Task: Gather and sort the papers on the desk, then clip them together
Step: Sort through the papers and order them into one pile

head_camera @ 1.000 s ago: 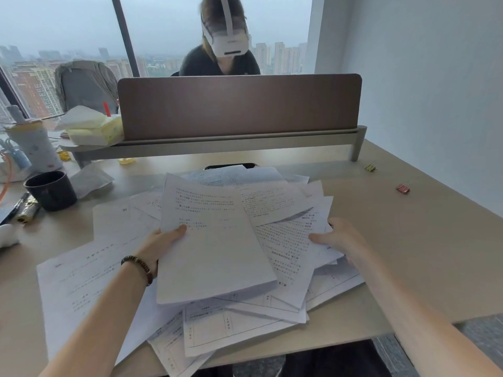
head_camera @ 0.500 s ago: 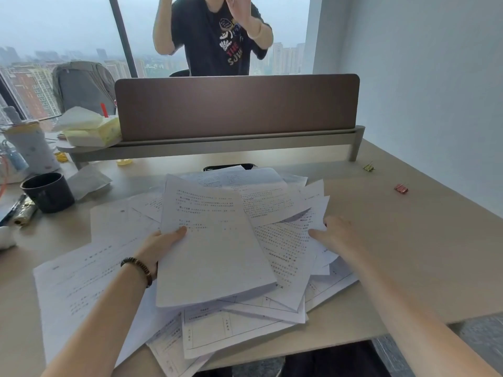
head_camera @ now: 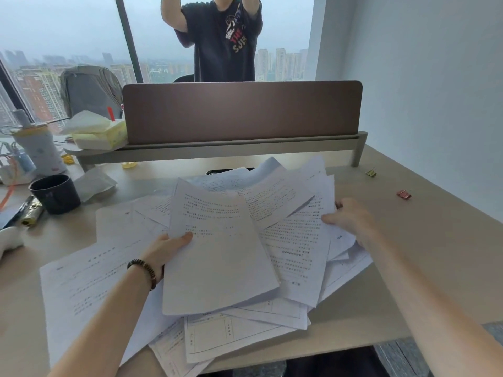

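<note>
At nine o'clock on the worktop (head_camera: 408, 240) stands a dark cup (head_camera: 55, 193). Moving right, the left hand (head_camera: 166, 247) pinches the left edge of a printed sheet (head_camera: 217, 254), thumb on top, raised above the scattered papers (head_camera: 294, 262) at the centre. At three o'clock the right hand (head_camera: 351, 219) grips the pile's right edge, fingers tucked beneath. Two binder clips (head_camera: 403, 193) lie well apart at two o'clock. Sheets overhang the near edge; a hasty sweep could tip them off.
</note>
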Available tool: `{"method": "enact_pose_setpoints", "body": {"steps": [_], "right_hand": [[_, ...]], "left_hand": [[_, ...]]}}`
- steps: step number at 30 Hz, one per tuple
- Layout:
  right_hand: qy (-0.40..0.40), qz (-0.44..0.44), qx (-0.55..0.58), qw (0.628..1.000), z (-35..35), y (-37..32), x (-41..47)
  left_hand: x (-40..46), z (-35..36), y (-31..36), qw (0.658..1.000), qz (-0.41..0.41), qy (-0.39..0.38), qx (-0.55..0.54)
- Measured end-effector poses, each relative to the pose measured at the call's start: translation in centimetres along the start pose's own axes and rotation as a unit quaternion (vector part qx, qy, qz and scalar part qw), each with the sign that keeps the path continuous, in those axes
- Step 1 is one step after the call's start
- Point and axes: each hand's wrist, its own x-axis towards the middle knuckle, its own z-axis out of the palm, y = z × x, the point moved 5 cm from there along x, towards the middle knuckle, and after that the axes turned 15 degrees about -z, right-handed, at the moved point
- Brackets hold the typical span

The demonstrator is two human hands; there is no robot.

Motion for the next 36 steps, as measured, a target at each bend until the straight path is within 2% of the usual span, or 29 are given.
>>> {"method": "enact_pose_setpoints", "body": {"steps": [5, 7, 11, 16, 20, 25, 32, 36], "right_hand": [[-0.125, 0.055, -0.008, 0.991, 1.2, 1.7, -0.3], [-0.134, 0.040, 0.029, 0.990, 1.0, 0.8, -0.6], [-0.110, 0.007, 0.100, 0.989, -0.3, -3.1, -0.8], [-0.056, -0.040, -0.026, 0.997, -3.1, -8.5, -0.3], [-0.036, -0.072, -0.158, 0.984, -4.9, -12.4, 0.3], [0.011, -0.125, -0.210, 0.970, -6.7, -16.6, -0.2], [0.078, -0.232, -0.125, 0.962, -8.5, -19.8, -2.3], [0.087, -0.252, -0.040, 0.963, -9.3, -20.5, -2.7]], "left_hand": [[-0.2, 0.1, 0.1, 1.000, 0.000, 0.004, 0.007], [-0.1, -0.1, 0.1, 1.000, 0.001, 0.008, 0.015], [0.0, -0.2, 0.1, 0.998, 0.006, 0.031, 0.045], [-0.2, 0.1, 0.2, 0.995, 0.022, 0.050, 0.084], [-0.4, 0.1, 0.3, 0.995, 0.021, 0.058, 0.083], [-0.8, 0.1, 0.4, 0.995, 0.014, 0.061, 0.071], [-2.1, 0.7, 0.7, 0.999, 0.013, 0.030, 0.024], [-2.9, 1.0, 1.1, 0.999, 0.026, 0.014, -0.021]]}}
